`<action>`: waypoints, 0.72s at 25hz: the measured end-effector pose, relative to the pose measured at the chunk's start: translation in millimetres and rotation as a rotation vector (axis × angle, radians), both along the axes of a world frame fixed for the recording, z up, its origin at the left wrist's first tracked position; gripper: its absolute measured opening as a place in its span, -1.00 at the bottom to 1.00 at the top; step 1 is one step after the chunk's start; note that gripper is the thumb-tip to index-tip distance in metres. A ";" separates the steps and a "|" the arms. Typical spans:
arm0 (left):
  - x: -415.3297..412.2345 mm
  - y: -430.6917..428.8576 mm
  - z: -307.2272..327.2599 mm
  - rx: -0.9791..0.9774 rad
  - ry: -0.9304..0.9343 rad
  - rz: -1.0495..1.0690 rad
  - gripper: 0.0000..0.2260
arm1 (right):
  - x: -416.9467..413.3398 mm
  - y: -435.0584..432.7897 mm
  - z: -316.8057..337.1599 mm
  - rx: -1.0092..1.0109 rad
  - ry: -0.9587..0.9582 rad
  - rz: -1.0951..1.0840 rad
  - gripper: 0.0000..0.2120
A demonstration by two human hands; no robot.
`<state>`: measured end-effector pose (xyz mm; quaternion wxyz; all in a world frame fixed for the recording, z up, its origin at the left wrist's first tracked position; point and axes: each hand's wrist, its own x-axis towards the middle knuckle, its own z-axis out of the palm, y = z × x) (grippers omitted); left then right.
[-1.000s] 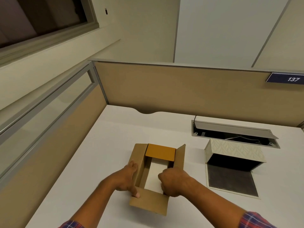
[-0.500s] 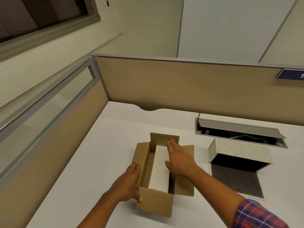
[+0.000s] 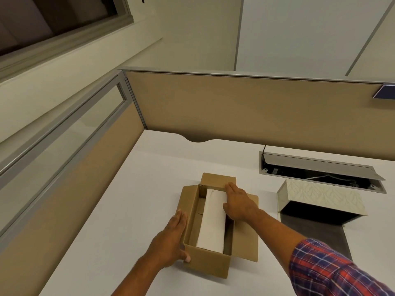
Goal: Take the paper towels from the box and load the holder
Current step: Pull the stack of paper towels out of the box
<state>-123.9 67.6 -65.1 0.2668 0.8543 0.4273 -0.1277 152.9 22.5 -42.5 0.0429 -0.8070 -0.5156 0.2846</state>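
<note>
A brown cardboard box (image 3: 206, 262) stands open on the white desk, all flaps folded out. Inside lies a white stack of paper towels (image 3: 212, 223), running front to back. My left hand (image 3: 171, 240) presses against the box's left wall, thumb on the front corner. My right hand (image 3: 238, 202) rests on the far end of the stack, fingers over its top and thumb on its side. To the right stands the paper towel holder (image 3: 320, 198), cream patterned with a dark inside, its lid lying open flat on the desk in front.
A cable port (image 3: 320, 167) with a raised grey lid sits in the desk behind the holder. Tan partition panels (image 3: 235, 107) wall the desk at the back and left. The white desk surface (image 3: 139, 199) stretches left of the box.
The box flaps have been opened out. My right hand went from inside the box to the far end of the towel stack and curled onto it. The view shifted slightly.
</note>
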 end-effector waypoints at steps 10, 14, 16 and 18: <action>46.2 -19.3 21.8 0.082 -0.310 0.041 -0.02 | -14.7 -47.0 -5.5 0.215 -0.012 -0.061 -0.31; 87.0 -20.1 17.2 -0.142 -0.330 0.228 -0.06 | -30.3 -81.7 -18.1 0.230 -0.144 -0.011 -0.27; 102.3 -11.7 11.3 -0.176 -0.282 0.300 -0.10 | -34.3 -94.6 -24.5 0.199 -0.217 0.037 -0.26; 112.5 -4.1 6.8 -0.285 -0.241 0.366 -0.20 | -36.6 -105.0 -29.6 0.171 -0.251 0.062 -0.25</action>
